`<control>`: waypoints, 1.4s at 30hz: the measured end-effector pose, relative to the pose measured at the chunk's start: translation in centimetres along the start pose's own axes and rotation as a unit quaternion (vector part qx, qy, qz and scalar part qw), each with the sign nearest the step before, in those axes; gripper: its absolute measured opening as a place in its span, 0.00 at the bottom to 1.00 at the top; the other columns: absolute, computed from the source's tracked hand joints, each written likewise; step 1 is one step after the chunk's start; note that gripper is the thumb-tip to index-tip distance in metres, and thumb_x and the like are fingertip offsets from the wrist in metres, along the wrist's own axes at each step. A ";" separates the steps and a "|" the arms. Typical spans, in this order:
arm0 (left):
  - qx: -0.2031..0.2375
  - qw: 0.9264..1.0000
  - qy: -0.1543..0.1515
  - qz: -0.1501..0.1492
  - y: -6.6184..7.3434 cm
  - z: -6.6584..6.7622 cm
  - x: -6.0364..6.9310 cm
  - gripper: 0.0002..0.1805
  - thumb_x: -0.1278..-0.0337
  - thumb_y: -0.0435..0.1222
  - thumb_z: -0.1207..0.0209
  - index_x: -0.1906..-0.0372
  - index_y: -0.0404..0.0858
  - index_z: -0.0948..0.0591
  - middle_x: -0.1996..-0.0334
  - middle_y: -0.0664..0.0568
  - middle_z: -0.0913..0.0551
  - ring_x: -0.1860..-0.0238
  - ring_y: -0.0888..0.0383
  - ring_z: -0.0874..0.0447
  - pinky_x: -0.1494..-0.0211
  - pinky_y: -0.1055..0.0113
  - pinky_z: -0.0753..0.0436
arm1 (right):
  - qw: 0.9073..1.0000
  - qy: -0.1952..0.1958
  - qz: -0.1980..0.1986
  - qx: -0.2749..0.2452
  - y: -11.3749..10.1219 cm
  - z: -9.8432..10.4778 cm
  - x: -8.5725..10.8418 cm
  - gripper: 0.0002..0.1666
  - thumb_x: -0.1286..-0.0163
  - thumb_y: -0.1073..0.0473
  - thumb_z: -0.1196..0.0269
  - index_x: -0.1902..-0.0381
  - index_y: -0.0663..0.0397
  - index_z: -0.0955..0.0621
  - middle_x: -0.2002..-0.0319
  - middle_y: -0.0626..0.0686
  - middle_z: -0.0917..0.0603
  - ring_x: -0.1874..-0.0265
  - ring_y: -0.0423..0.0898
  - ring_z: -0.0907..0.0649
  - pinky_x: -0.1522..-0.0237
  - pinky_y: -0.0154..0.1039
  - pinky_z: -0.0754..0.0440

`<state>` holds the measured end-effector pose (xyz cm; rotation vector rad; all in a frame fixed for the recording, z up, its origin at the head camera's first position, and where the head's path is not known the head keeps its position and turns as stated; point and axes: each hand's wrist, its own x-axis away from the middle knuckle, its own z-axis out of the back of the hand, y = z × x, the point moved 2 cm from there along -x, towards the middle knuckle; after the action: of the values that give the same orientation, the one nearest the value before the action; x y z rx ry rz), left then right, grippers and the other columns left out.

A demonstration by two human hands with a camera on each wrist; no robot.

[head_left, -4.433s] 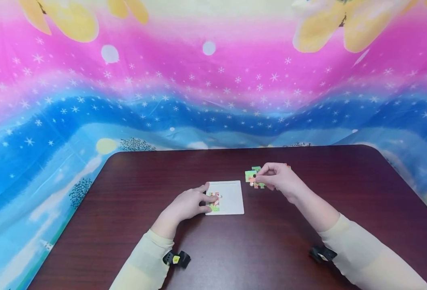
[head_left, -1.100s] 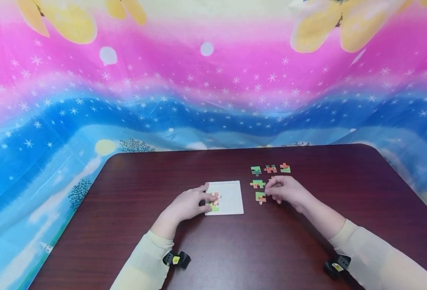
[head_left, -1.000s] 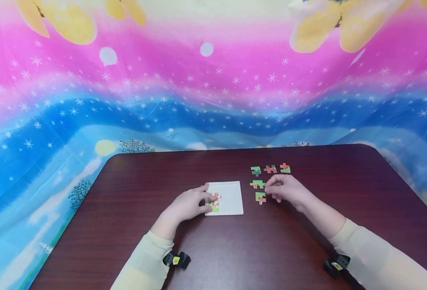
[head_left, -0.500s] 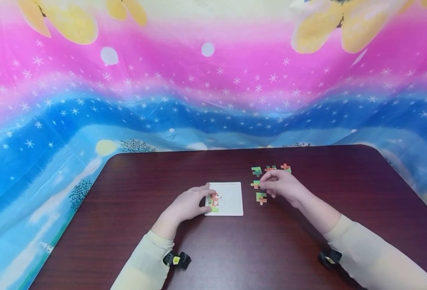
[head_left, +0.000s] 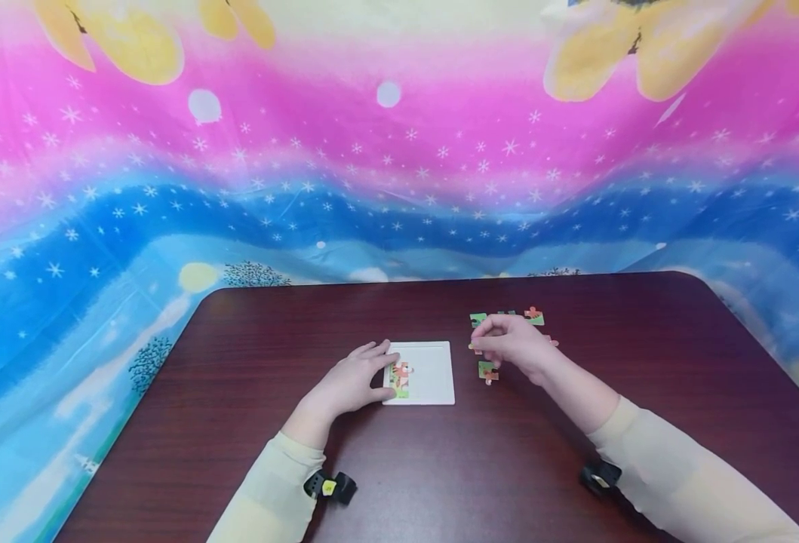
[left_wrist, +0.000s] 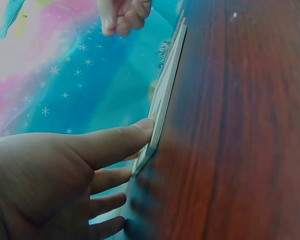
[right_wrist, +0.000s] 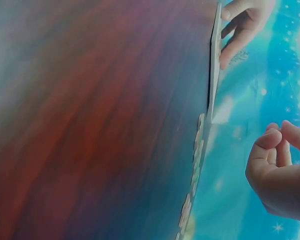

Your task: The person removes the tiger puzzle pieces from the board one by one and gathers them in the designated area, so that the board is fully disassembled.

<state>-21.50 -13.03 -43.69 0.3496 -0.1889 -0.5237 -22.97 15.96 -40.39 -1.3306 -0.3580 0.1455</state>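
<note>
In the head view, my left hand (head_left: 353,378) rests at the left side of a white puzzle tray (head_left: 435,373), fingers spread and fairly straight. Its thumb touches the tray's near corner in the left wrist view. Joined puzzle pieces (head_left: 402,381) with an orange-and-white animal fill the tray's left part. My right hand (head_left: 517,348) hovers over loose pieces to the right, fingers loosely bent; both wrist views show nothing between its fingertips. A green piece (head_left: 487,371) lies just below it, and an orange-and-green one (head_left: 535,316) behind it. Other pieces are partly hidden under this hand.
A dark reddish-brown table (head_left: 399,460) carries everything. Behind it hangs a pink and blue cloth (head_left: 345,166) with snowflakes and butterflies. Black straps with small devices (head_left: 331,486) sit on both wrists.
My right hand has shifted left over the loose pieces, covering more of the middle one and uncovering a piece at right. My left index finger has slid off the joined pieces toward the tray's far left side.
</note>
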 end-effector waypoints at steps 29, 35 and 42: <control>-0.004 0.999 -0.030 0.010 0.1 0.3 0.0 0.41 0.37 0.46 0.33 0.25 0.32 0.33 0.22 0.42 0.40 0.22 0.41 0.43 0.25 0.46 0.36 | 0.999 -0.030 -0.003 -0.023 -1.6 -6.3 -3.6 0.11 0.31 0.71 0.37 0.54 0.74 0.21 0.73 0.50 0.19 0.77 0.44 0.25 0.73 0.37 0.26; 0.002 0.999 -0.031 0.015 0.1 0.4 -0.1 0.40 0.35 0.47 0.34 0.25 0.33 0.33 0.22 0.43 0.40 0.22 0.42 0.44 0.25 0.45 0.36 | 0.999 -0.032 -0.001 -0.026 -1.6 -7.1 -4.0 0.11 0.32 0.71 0.36 0.54 0.75 0.21 0.74 0.48 0.19 0.77 0.43 0.25 0.74 0.34 0.26; -0.010 1.000 -0.026 0.010 0.1 0.4 0.0 0.40 0.36 0.46 0.33 0.25 0.33 0.31 0.22 0.42 0.38 0.23 0.42 0.42 0.26 0.46 0.35 | 0.998 -0.056 -0.004 -0.024 -0.6 -8.3 -4.8 0.10 0.32 0.72 0.37 0.56 0.75 0.21 0.74 0.47 0.20 0.78 0.42 0.26 0.75 0.34 0.28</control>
<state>-21.57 -13.06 -43.26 0.3145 -0.2372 -0.5151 -24.77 6.65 -42.23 -1.3714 -0.4635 0.2058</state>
